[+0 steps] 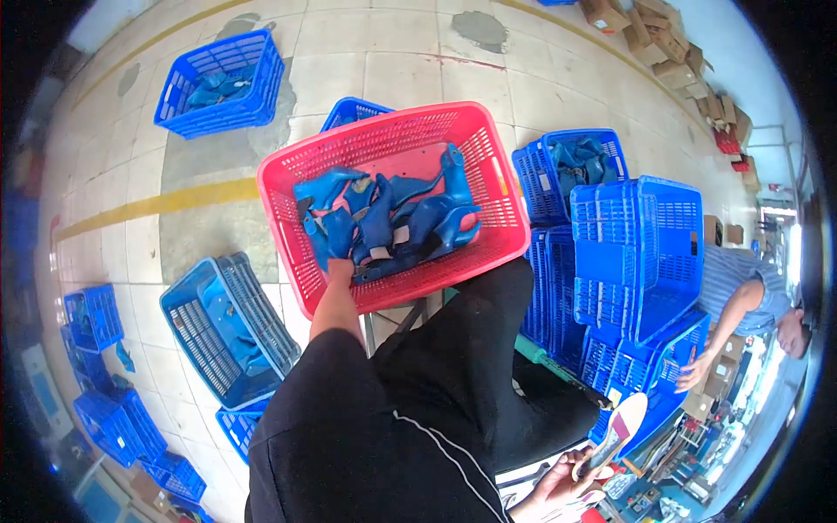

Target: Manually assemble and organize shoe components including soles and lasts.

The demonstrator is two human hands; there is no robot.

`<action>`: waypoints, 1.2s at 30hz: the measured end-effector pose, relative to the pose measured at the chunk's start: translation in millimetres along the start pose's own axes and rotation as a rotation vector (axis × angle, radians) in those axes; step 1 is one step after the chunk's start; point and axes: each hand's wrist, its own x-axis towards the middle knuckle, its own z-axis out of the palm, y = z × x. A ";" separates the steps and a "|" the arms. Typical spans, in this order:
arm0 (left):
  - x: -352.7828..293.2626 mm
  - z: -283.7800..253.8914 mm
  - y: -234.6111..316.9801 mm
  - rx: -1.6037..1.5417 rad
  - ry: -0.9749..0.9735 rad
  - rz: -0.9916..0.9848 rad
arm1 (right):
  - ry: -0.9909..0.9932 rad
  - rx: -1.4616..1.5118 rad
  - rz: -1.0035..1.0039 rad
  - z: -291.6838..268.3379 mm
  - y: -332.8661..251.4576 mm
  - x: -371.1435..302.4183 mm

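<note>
A red plastic crate (392,301) stands in front of me, holding several blue shoe lasts (377,218). My left hand (339,269) reaches down over its near left side in among the lasts. Its fingers are hidden there, so I cannot see what they grip. Low on the right, my right hand (562,482) is closed around what looks like an insole (624,423), a long curved piece with a cream rounded end and a dark red patch. The insole tilts up and to the right, away from my lap.
Stacked blue crates (602,248) rise close on my right. A person (741,288) in a striped shirt reaches toward them. A tilted blue-grey crate (231,331) stands at my left, another blue crate (218,83) farther off. Cardboard boxes (667,52) line the far right wall.
</note>
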 end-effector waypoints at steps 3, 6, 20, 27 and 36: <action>22.6 -3.3 -0.8 -0.588 0.049 0.034 | -0.049 0.060 -0.026 13.6 0.1 -6.0; -18.6 0.4 5.2 -0.634 -0.316 -0.290 | -0.067 -0.037 -0.047 15.1 -1.3 -17.6; -260.3 -233.1 151.0 -0.331 -0.381 1.102 | 0.049 -0.346 -0.263 -13.2 6.4 -23.3; -467.6 -141.0 265.8 -0.296 -1.065 1.449 | 0.192 -0.170 -0.470 -35.3 -35.5 -29.1; -636.5 -29.7 287.4 0.005 -1.175 2.059 | 0.508 -0.232 -0.523 -107.4 -43.0 -88.1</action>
